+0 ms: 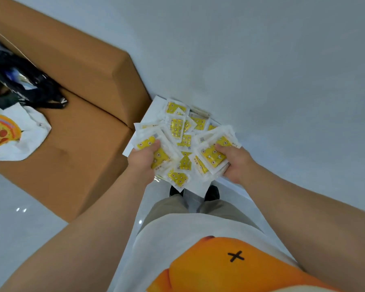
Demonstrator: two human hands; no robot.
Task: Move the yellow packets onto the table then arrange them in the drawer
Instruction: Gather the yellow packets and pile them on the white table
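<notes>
Gripping a fat bunch of yellow packets (176,127) in the left hand (142,160), another in the right hand (235,163) — both over the loose pile on the white tray (151,111). Too many — might slip and fall on the floor (13,239).

Noted: the packets (183,140) are white-edged, with yellow centres carrying small white and brown motifs. The cardboard box (82,76) is plain tan-brown. On it, the plastic bag (30,131) is white with an orange pizza print spotted red and green; the second bag (36,89) is glossy black. The shirt (167,245) is white with an orange figure bearing a black cross. The trousers (169,207) are khaki, the shoes (212,192) black, the floor (13,218) pale grey.
</notes>
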